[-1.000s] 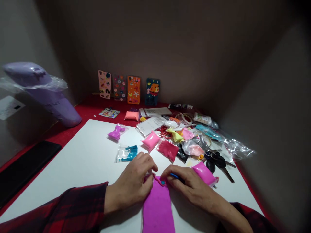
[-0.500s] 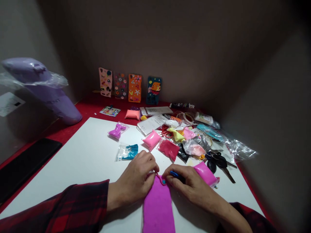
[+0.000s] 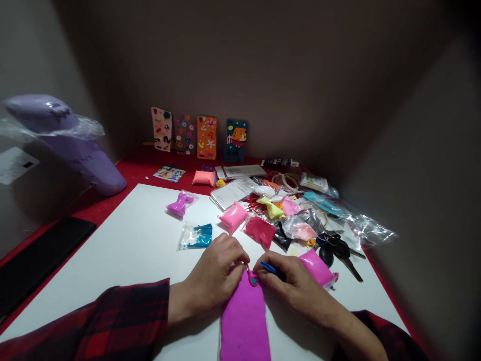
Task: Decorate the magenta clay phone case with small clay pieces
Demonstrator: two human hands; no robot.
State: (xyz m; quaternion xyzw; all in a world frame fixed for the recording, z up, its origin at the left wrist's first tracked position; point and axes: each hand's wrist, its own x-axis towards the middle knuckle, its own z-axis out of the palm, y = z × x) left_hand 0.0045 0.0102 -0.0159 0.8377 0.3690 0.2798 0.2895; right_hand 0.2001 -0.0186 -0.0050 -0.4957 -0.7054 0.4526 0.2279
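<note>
A long magenta clay slab (image 3: pixel 244 321) lies on the white board (image 3: pixel 131 250) right in front of me. My left hand (image 3: pixel 216 278) rests on the slab's top left corner, fingertips pinching a thin pink strand at its upper edge. My right hand (image 3: pixel 291 286) holds a small blue tool (image 3: pixel 267 267), its tip touching a small blue bit at the slab's top right corner. Both sleeves are red and black plaid.
Several bagged clay packets lie beyond my hands: teal (image 3: pixel 197 236), purple (image 3: pixel 181 203), pink (image 3: pixel 233 217), dark pink (image 3: pixel 260 231), magenta (image 3: pixel 318 268). Keys (image 3: pixel 336 248) sit at right. Decorated phone cases (image 3: pixel 206 138) lean on the back wall. A purple object (image 3: pixel 71 145) stands at left.
My hands have shifted slightly on the slab's top edge; the pink strand is now lifted a little between my left fingertips. The camera view moved slightly.
</note>
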